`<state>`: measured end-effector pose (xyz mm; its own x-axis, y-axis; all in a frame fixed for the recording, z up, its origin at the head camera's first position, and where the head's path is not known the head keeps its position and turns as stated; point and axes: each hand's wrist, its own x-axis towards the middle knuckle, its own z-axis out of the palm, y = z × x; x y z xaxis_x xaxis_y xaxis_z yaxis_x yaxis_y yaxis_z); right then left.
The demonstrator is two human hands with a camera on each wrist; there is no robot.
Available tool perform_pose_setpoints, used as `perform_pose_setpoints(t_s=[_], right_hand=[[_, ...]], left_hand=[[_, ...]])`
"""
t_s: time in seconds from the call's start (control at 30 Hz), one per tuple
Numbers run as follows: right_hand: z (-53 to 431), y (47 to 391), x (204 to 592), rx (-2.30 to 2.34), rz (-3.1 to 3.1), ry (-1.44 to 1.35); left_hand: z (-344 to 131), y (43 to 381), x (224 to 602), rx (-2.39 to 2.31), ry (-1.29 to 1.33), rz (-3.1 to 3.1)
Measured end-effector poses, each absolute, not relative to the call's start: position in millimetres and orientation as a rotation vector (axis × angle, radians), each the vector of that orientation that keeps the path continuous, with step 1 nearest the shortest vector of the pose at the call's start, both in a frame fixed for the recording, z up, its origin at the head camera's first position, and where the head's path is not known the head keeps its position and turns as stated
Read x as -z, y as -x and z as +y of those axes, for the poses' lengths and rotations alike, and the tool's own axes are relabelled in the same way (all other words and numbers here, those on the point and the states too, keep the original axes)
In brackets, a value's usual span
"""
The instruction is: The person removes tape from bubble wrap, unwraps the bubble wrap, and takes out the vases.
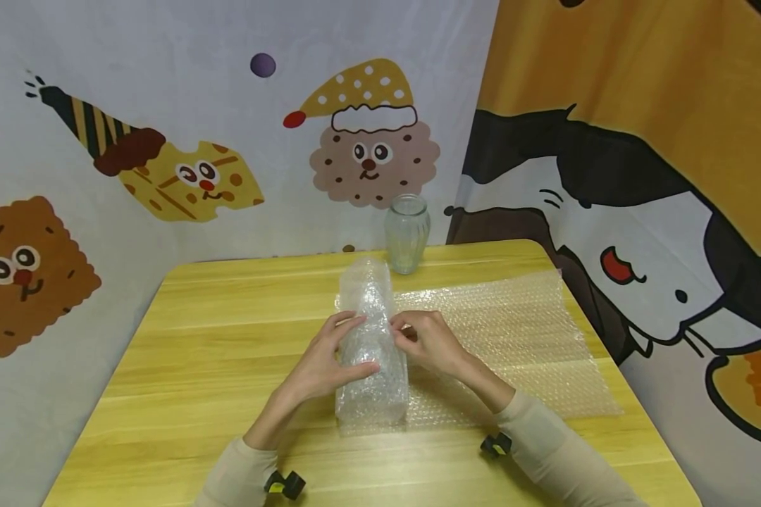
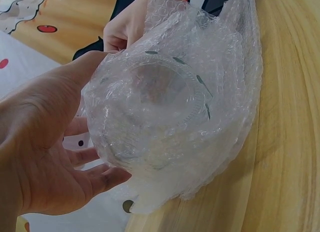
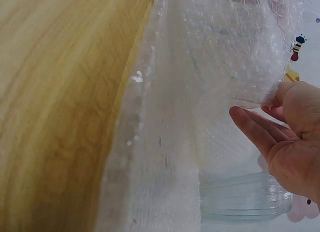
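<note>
A bundle of clear bubble wrap (image 1: pixel 375 380) lies lengthwise on the table, rolled around a glass jar. The jar's round ridged end (image 2: pixel 165 89) shows through the film in the left wrist view. My left hand (image 1: pixel 317 366) holds the bundle from the left, thumb and fingers spread around it. At the bundle's right side, my right hand (image 1: pixel 434 343) pinches the film between thumb and fingertips. From beneath the bundle, the flat bubble wrap sheet (image 1: pixel 514 324) stretches off to the right. Layers of film blur the jar's outline.
A second clear glass jar (image 1: pixel 408 236) stands upright at the table's back edge, behind the bundle. The yellow wood-grain table (image 1: pixel 196 352) meets cartoon-printed wall hangings (image 1: pixel 215 105) at the back and sides. A small black device (image 1: pixel 496 445) sits at the right wrist.
</note>
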<state>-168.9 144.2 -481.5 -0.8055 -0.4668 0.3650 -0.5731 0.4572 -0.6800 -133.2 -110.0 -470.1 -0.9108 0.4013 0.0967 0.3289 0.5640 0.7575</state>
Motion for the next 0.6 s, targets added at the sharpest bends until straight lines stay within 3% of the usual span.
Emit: perform_pose_setpoints(t_s=[0.6], right_hand=[[147.9, 163.2, 477.2, -1.252, -2.656, -0.882]], left_hand=[[-110.2, 132.4, 471.3, -1.275, -0.625, 2.701]])
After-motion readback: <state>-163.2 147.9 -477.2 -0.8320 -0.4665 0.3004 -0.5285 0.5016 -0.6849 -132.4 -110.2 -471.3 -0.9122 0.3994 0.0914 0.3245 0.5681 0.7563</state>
